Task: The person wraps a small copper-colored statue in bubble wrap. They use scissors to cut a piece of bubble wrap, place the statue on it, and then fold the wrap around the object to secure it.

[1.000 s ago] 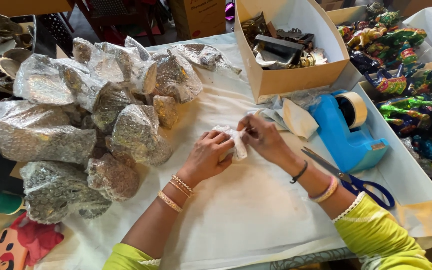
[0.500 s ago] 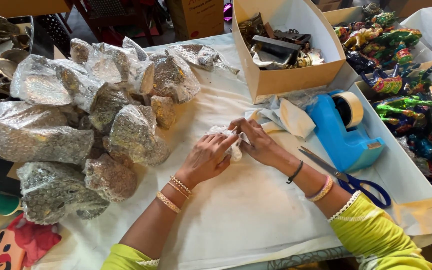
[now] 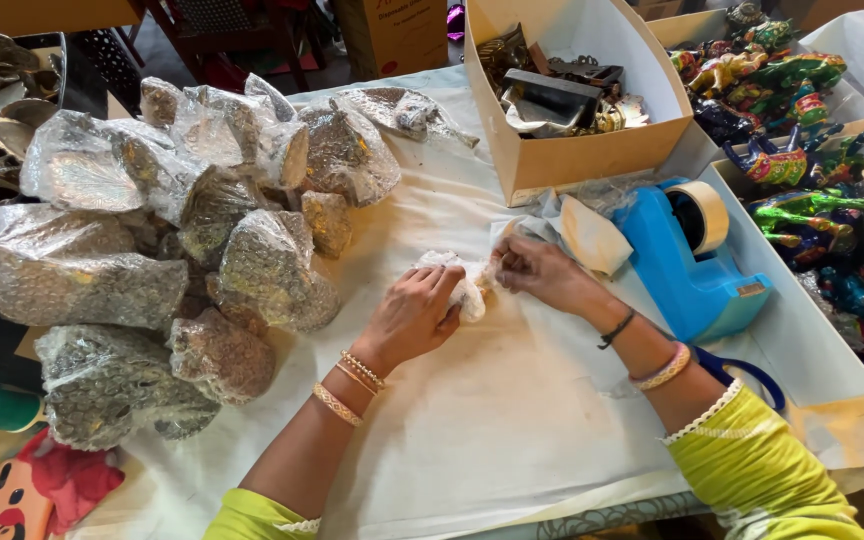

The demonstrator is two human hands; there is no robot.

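Bubble-wrapped bundle pinched between both hands' fingers.

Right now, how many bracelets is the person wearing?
4. On the left wrist, a beaded gold bracelet nearer the hand and a gold bangle farther up. On the right wrist, a thin black band and a pink-and-gold bangle. Sleeves may hide more.

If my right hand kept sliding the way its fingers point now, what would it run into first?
The right hand points left across the cloth, so it would first meet the small bubble-wrapped bundle it already touches, with the left hand gripping the other side. Depth beyond that is unclear.
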